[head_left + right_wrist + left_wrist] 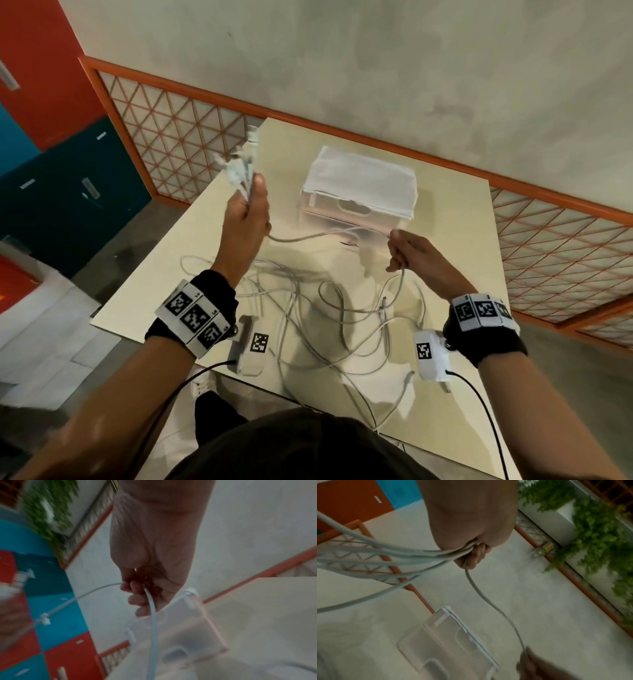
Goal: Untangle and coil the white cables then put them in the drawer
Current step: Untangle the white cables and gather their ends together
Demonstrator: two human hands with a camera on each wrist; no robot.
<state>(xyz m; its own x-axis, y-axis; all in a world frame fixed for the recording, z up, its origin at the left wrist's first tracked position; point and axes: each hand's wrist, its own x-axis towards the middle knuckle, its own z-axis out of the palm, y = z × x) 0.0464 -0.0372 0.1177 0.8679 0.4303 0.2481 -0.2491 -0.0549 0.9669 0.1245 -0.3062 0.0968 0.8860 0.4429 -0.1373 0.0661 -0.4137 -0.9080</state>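
- Head view: white cables (329, 308) lie in a loose tangle on the near half of the desk (455, 240), some strands trailing over the near edge.
- Left hand (248, 212) is raised above the desk's left edge, fingers curled round a bunch of cable ends (238, 168); the left wrist view confirms several strands gathered in that fist.
- Right hand (416, 251) pinches a single cable (308, 237) that spans from the left hand; the right wrist view shows fingers curled about it.
- Drawer unit (359, 186), translucent, stands toward the far edge; drawer appears closed.
- Handling, judged: cables are light, limp and smooth, liable to snag on their plugs; best held near the connectors and fed out strand by strand.
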